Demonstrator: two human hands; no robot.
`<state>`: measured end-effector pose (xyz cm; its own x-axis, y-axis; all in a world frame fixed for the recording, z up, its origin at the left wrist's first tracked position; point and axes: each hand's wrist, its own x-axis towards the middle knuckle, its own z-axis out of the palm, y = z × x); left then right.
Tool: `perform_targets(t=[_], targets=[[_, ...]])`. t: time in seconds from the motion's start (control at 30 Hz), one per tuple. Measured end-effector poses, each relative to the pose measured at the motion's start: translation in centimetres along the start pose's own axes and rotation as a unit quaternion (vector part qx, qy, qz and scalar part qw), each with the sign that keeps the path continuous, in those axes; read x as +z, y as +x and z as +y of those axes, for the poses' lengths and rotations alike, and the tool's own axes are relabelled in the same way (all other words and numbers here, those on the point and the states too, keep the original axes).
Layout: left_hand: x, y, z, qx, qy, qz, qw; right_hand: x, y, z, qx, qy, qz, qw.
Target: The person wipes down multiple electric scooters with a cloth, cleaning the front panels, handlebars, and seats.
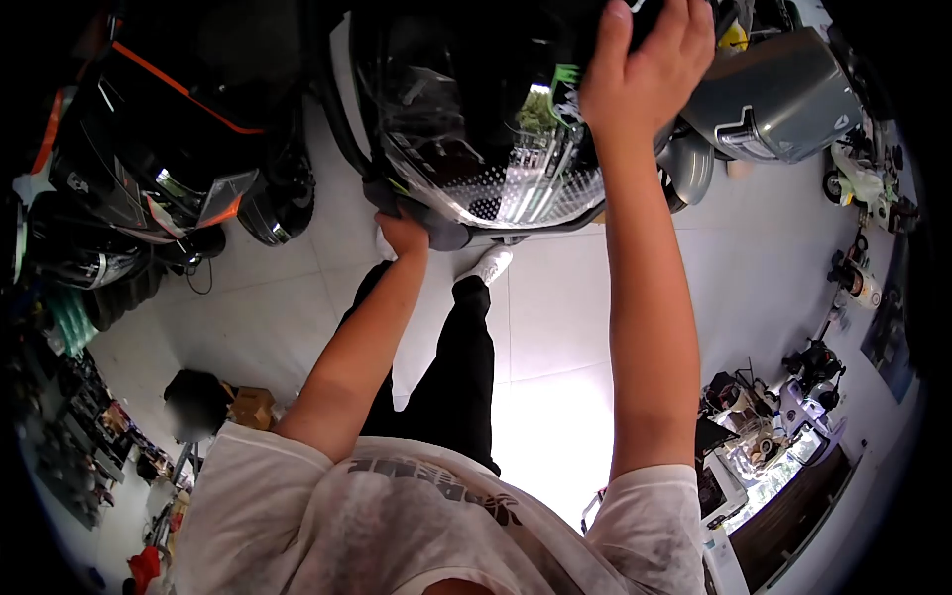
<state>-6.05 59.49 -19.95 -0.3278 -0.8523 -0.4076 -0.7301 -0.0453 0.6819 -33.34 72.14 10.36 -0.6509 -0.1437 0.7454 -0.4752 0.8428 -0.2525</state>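
Note:
A large dark glossy vehicle (476, 119) with a clear, dotted transparent panel (496, 193) fills the top centre. Around the panel's lower left runs a black curved bar (342, 119) that ends in a thick rounded dark part. My left hand (403, 233) is at that rounded part, its fingers mostly hidden behind it. My right hand (650, 69) reaches over the upper right of the vehicle, with thumb and fingers apart; the fingertips lie at the frame's top edge, and nothing shows in the hand. Green marks sit on the body just left of my right wrist.
Left stands a black vehicle with orange trim (149, 129); at upper right, a grey one (778, 99). A cardboard box (252, 408) and a black round object (194, 405) are at lower left. A cluttered workbench (759, 436) stands at lower right. My white shoe (486, 266) is below the panel.

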Motion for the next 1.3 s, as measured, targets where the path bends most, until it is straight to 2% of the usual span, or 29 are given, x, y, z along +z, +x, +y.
perform_targets(t=[0.13, 0.2, 0.27, 0.33, 0.37, 0.4, 0.47, 0.5, 0.57, 0.6, 0.67, 0.7, 0.77, 0.8, 0.87, 0.93, 1.0, 1.07, 1.13, 1.17, 1.23, 1.27, 1.3], targets=[[0.6, 1.0, -1.5, -0.022, -0.010, 0.013, 1.000, -0.7, -0.2, 0.1, 0.013, 0.051, -0.001, 0.999], [1.1, 1.2, -2.3, -0.029, -0.032, 0.016, 0.999, -1.7, -1.7, 1.4, 0.040, 0.140, 0.020, 0.989], [1.6, 1.0, -2.4, -0.036, -0.054, 0.013, 0.998, -4.1, -5.2, 1.2, 0.060, 0.136, 0.118, 0.982], [2.0, -0.1, -2.6, -0.040, -0.250, -0.007, 0.967, -6.9, -10.9, 0.4, 0.119, 0.190, 0.118, 0.967], [3.4, 2.1, -7.6, -0.019, -0.234, 0.007, 0.972, -8.4, -14.6, -0.2, 0.165, 0.191, 0.079, 0.964], [3.4, 1.4, -7.6, -0.019, -0.231, 0.006, 0.973, -9.0, -19.0, -1.3, 0.258, 0.197, 0.047, 0.945], [3.1, -0.8, -6.7, -0.018, -0.043, 0.017, 0.999, -10.0, -27.6, -3.2, 0.473, 0.216, -0.070, 0.851], [3.0, -1.4, -6.7, -0.017, -0.039, 0.014, 0.999, -10.6, -30.4, -4.3, 0.559, 0.205, -0.128, 0.793], [3.0, -2.4, -6.5, -0.086, -0.092, -0.035, 0.991, -10.6, -38.1, -5.4, 0.682, 0.213, -0.221, 0.664], [2.9, -3.2, -5.7, -0.083, -0.088, -0.039, 0.992, -10.3, -40.9, -5.7, 0.703, 0.215, -0.274, 0.619], [2.6, -4.8, -3.2, -0.207, -0.275, -0.079, 0.935, -9.2, -41.6, -6.3, 0.699, 0.236, -0.293, 0.608], [2.1, -5.2, -2.6, -0.205, -0.271, -0.082, 0.937, -8.2, -41.7, -6.3, 0.702, 0.236, -0.290, 0.606], [1.3, -5.4, -2.0, -0.286, -0.303, -0.205, 0.886, -5.5, -41.5, -5.9, 0.708, 0.238, -0.313, 0.587], [0.9, -5.3, -2.1, -0.282, -0.299, -0.208, 0.888, -4.3, -41.2, -5.9, 0.711, 0.241, -0.307, 0.585], [0.7, -4.6, -3.0, -0.320, -0.262, -0.286, 0.864, -2.2, -40.4, -6.0, 0.742, 0.183, -0.373, 0.525], [0.4, -4.4, -2.4, -0.326, -0.245, -0.306, 0.860, -1.6, -39.2, -6.5, 0.759, 0.169, -0.376, 0.504], [-0.3, -4.4, -2.0, -0.391, -0.269, -0.354, 0.806, -1.0, -38.1, -7.1, 0.784, 0.136, -0.394, 0.460], [-0.4, -4.5, -1.6, -0.385, -0.259, -0.389, 0.796, -1.5, -37.7, -8.5, 0.785, 0.108, -0.380, 0.477], [-0.2, -4.8, -1.8, -0.323, -0.239, -0.383, 0.832, -1.6, -38.6, -9.1, 0.804, 0.144, -0.301, 0.492], [-0.1, -4.8, -1.8, -0.323, -0.236, -0.385, 0.832, -1.7, -39.1, -9.2, 0.806, 0.143, -0.298, 0.490], [0.2, -4.2, -2.3, -0.333, -0.240, -0.389, 0.825, -2.0, -39.3, -9.1, 0.793, 0.193, -0.214, 0.537], [0.1, -3.8, -2.6, -0.332, -0.239, -0.389, 0.825, -2.1, -39.3, -8.9, 0.793, 0.194, -0.213, 0.537], [-0.1, -3.7, -2.5, -0.359, -0.223, -0.379, 0.823, -2.2, -39.4, -8.8, 0.774, 0.178, -0.188, 0.579]])
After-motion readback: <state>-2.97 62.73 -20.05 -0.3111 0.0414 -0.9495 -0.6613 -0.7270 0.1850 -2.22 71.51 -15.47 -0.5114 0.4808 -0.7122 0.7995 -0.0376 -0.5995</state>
